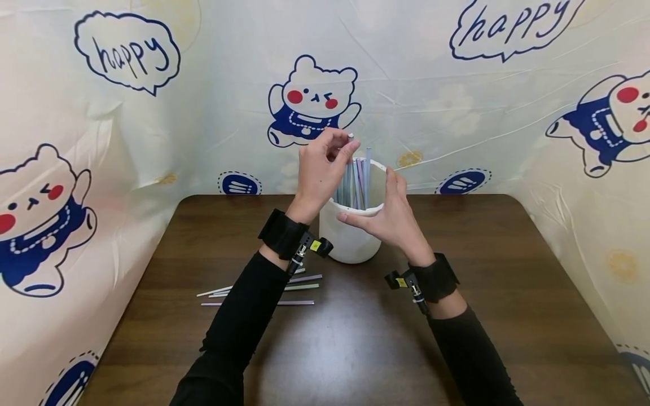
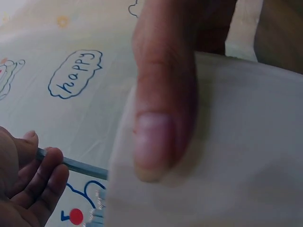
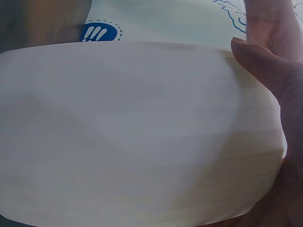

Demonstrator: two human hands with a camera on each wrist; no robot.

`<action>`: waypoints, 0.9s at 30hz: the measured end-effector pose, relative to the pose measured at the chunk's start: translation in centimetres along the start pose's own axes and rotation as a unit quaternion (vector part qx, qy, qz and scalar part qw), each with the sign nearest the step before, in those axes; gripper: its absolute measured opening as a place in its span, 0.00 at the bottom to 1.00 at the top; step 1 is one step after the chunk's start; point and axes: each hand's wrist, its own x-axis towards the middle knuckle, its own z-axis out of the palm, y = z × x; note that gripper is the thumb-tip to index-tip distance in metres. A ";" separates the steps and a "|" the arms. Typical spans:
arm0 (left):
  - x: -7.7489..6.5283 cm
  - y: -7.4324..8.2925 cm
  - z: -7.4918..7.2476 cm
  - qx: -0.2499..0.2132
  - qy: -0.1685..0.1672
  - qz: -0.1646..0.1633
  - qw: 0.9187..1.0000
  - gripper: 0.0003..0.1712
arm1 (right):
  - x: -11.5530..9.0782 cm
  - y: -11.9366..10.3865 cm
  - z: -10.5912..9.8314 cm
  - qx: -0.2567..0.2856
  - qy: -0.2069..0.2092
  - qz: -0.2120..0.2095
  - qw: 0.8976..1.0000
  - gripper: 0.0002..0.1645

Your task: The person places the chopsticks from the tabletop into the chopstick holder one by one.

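Note:
In the head view, a white cylindrical container (image 1: 350,239) stands upright on the table with several thin pastel straws (image 1: 359,183) inside, blue-grey and purple. My left hand (image 1: 322,169) is above its left rim. Thumb and fingertips pinch the top of a bluish straw (image 2: 85,167), whose lower part is hidden behind the container wall in the left wrist view. My right hand (image 1: 393,217) grips the container's right side at the rim, its thumb (image 2: 154,142) lying on the outside wall. The container's wall fills most of the right wrist view.
Several more straws (image 1: 299,303), white, green and purple, lie on the brown wooden table (image 1: 457,349) left of the container, partly covered by the left forearm. A pale printed curtain (image 1: 228,84) encloses the table's back and sides. Each wrist wears a black camera strap (image 1: 437,276).

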 end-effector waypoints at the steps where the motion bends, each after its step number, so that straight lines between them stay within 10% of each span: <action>1: 0.0 -0.2 0.1 0.005 -0.004 -0.001 1.000 0.14 | 0.0 0.0 0.0 0.000 0.000 0.000 1.000 0.83; 16: 0.2 -3.1 0.9 0.162 -0.029 -0.013 0.986 0.16 | 0.1 0.1 0.1 -0.007 0.003 -0.012 1.000 0.81; 27: 0.3 -4.4 1.0 0.187 -0.019 -0.018 0.982 0.32 | 0.2 0.2 0.1 -0.007 0.007 -0.018 1.000 0.80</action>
